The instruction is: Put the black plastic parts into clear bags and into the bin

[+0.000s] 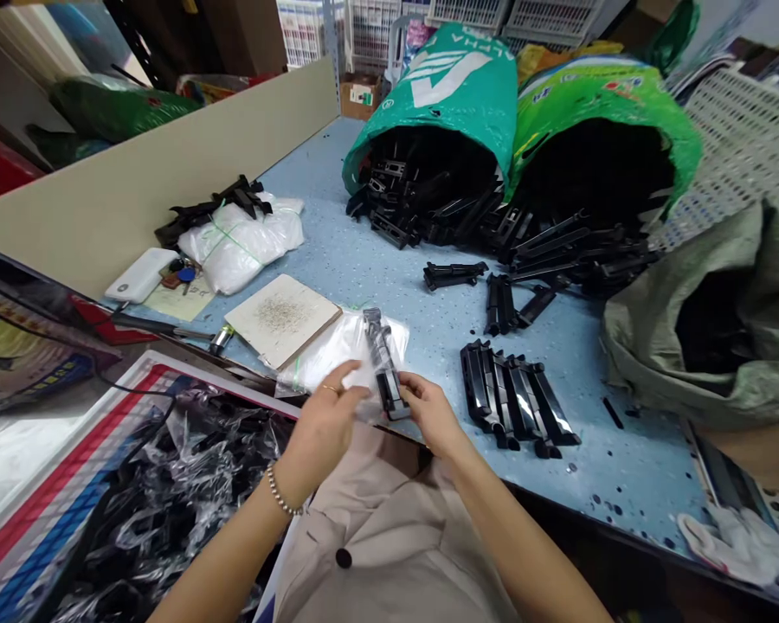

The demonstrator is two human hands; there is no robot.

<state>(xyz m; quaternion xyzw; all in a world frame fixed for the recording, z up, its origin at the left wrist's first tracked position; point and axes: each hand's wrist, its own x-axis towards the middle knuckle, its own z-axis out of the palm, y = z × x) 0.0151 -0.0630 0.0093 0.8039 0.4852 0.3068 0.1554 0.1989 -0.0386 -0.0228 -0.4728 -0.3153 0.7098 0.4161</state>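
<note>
A long black plastic part (384, 368) lies at the table's front edge, with clear film that seems to cover it. My right hand (432, 417) grips its near end between thumb and fingers. On its left side, my left hand (325, 424) pinches the edge of a clear plastic bag (364, 379); the fingertips are slightly blurred. Under and behind them is a stack of clear bags (321, 356), partly beneath a square white board (282, 316) with specks on it. Right of my hands, several like black parts (516, 394) lie side by side in a row.
A teal sack (441, 86) and a green sack (614, 95) spill black parts onto the blue table (325, 225). A grey-green sack (681, 346) stands at right. Wrapped white bags (240, 242) lie at left. Below, a striped bin (130, 424) holds bagged black parts (188, 510).
</note>
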